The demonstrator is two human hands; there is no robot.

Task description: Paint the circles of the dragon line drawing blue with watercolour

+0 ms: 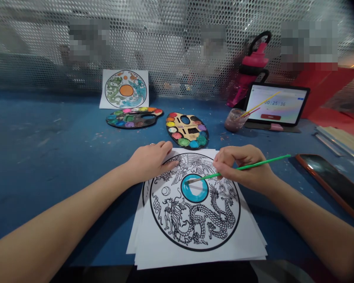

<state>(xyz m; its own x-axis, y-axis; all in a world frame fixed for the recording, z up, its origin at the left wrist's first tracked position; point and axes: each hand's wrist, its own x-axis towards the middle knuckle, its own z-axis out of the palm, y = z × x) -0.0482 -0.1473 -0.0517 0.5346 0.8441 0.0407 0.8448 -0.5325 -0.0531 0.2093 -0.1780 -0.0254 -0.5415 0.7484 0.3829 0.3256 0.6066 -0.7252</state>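
Observation:
A stack of white sheets (247,239) lies in front of me, the top one printed with a round black dragon and phoenix outline. Its small centre circle (194,190) is partly painted blue. My right hand (243,167) pinches a green paintbrush (262,162), and the brush tip touches the left edge of the blue circle. My left hand (150,159) rests flat, fingers together, on the upper left corner of the sheet.
Two paint palettes (132,118) (187,131) lie beyond the sheet. A coloured sample picture (124,89) leans on the mesh wall. A water cup with brushes (235,119), a tablet showing a timer (275,105), a pink bottle (252,67) and a phone (333,182) are to the right.

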